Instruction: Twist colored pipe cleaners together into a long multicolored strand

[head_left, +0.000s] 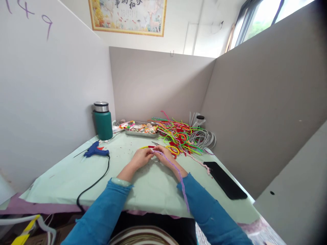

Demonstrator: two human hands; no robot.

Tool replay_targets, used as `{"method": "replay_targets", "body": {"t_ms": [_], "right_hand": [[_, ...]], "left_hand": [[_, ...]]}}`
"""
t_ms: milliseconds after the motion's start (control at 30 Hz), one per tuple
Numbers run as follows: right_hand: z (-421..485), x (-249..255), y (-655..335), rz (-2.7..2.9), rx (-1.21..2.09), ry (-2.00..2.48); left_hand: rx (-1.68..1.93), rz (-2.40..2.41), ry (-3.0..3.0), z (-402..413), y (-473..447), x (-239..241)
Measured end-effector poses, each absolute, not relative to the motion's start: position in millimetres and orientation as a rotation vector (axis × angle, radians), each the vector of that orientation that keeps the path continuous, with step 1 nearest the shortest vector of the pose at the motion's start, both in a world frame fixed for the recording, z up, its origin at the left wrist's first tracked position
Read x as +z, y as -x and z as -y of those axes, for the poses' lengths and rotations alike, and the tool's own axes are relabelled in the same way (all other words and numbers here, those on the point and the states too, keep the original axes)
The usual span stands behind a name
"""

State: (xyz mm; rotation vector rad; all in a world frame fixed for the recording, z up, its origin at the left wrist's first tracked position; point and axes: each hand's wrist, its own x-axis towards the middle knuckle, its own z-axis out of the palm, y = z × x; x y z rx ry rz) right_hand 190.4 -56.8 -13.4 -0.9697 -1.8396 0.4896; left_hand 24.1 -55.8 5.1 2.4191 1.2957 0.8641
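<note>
The left hand (142, 159) and right hand (166, 159) met over the desk (150, 194), their grip closed at the fingertips on one end of a purple fuzzy stem (176, 168), though the exact pinch was too small to make out surely. Its length trailed across the right hand and blue sleeve (206, 207). Beyond lay a heap of coloured stems (176, 131), right of a metal tray (140, 134).

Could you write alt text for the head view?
A person's left hand and right hand meet at a fuzzy purple strand above a pale green cloth. Behind lie a metal tray and piled colourful strands; at left, a blue glue gun and green bottle.
</note>
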Motion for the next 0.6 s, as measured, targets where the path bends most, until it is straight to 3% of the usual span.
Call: {"method": "replay_targets", "body": {"t_ms": [233, 600], "right_hand": [[62.1, -9.1, -184.5, 1.846, 0.315, 0.953], [61.4, -7.4, -184.1, 1.729, 0.400, 0.992]], "left_hand": [[0.908, -1.327, -2.364, 52.6, -25.1, 2.4], [0.912, -1.306, -2.262, 47.2, -25.1, -2.6]]}}
